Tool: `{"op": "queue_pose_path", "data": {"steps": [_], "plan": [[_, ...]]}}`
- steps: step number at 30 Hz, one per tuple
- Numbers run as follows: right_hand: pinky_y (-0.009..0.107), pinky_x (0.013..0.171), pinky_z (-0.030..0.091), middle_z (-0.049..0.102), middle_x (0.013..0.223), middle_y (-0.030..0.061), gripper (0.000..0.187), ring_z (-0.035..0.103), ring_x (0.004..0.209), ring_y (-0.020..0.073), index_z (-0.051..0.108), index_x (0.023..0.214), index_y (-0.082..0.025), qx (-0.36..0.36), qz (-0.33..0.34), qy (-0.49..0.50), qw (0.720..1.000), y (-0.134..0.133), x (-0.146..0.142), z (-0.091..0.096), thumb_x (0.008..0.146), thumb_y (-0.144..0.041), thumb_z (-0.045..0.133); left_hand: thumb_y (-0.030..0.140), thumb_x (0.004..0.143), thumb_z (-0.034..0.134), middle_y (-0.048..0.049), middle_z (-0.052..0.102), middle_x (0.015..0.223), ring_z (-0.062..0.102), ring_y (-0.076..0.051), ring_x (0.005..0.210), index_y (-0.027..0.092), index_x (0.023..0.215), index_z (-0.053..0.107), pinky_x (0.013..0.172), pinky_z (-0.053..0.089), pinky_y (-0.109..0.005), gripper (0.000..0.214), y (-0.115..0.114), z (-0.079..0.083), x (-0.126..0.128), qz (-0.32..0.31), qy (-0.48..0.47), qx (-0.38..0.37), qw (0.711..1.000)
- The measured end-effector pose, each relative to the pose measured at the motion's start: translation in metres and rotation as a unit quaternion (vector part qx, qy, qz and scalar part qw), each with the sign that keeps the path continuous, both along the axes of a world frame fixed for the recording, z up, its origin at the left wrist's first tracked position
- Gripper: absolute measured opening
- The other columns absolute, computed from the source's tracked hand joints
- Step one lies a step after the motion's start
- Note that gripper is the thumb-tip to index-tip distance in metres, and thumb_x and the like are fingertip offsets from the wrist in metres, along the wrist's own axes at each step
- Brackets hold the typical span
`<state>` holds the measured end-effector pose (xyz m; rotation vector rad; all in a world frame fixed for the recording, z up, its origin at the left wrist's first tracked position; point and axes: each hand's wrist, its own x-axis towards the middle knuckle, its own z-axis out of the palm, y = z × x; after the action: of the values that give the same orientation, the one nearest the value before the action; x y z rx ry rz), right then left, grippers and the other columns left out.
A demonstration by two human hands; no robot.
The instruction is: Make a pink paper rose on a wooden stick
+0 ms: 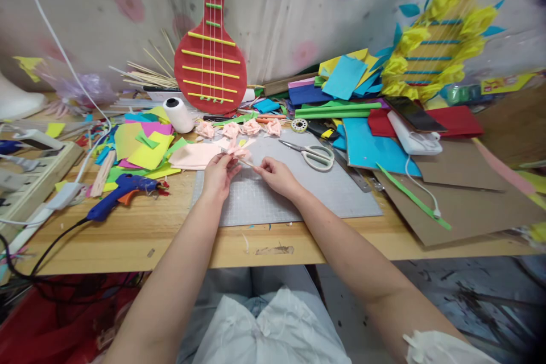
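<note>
While the left hand pinches the pink paper flower above the grey mat and the right hand nips its thin stick, a slack grip likely lets petals unroll.

Both hands over grey cutting mat. Left hand pinches small pink paper flower; right hand grips what looks like its thin wooden stick. White-handled scissors just beside, blue glue gun left of mat.
</note>
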<state>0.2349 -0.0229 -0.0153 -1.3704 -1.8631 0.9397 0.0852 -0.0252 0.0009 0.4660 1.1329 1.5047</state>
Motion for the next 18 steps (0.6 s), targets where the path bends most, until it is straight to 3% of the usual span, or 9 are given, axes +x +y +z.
{"op": "queue_pose_path", "data": {"steps": [6,11,14,18], "plan": [[0.021,0.052,0.027,0.045,0.054,-0.0047,0.026,0.04,0.054,0.0087,0.048,0.064,-0.018,0.003,0.015,-0.021,1.0,-0.0018,-0.0005,0.0052,0.078,-0.04,0.045,0.015,0.056,0.061,0.0017,0.055,0.061,0.052,-0.006,0.055,0.013,0.065,0.055,0.052,0.047,-0.019,0.011,0.0003,0.001,0.0011,0.005,0.009,-0.009,1.0],[0.021,0.053,0.028,0.047,0.056,-0.0043,0.027,0.041,0.054,0.0088,0.051,0.069,-0.018,0.004,0.024,-0.02,1.0,-0.0029,0.0,0.005,0.08,-0.041,0.043,0.02,0.054,0.062,0.0014,0.056,0.06,0.049,-0.006,0.051,0.013,0.067,0.057,0.04,0.036,-0.015,0.016,-0.0006,0.002,-0.0002,0.016,0.068,-0.022,0.997],[0.02,0.053,0.028,0.049,0.059,-0.005,0.024,0.042,0.054,0.0089,0.051,0.078,-0.019,0.028,0.014,-0.023,0.999,-0.0046,0.0005,0.0047,0.078,-0.043,0.047,0.021,0.053,0.065,0.0008,0.057,0.061,0.047,-0.005,0.049,0.012,0.067,0.057,0.037,0.03,-0.014,0.018,-0.0011,0.001,-0.0007,0.025,0.097,-0.025,0.995],[0.02,0.054,0.028,0.052,0.063,-0.0038,0.021,0.044,0.057,0.0097,0.051,0.076,-0.02,0.065,-0.004,-0.05,0.997,-0.0059,0.0015,0.0054,0.079,-0.041,0.046,0.027,0.056,0.067,0.0009,0.055,0.058,0.045,-0.005,0.047,0.012,0.064,0.056,0.039,0.029,-0.016,0.02,-0.0014,-0.0002,0.0002,0.016,0.11,-0.022,0.994]]}}
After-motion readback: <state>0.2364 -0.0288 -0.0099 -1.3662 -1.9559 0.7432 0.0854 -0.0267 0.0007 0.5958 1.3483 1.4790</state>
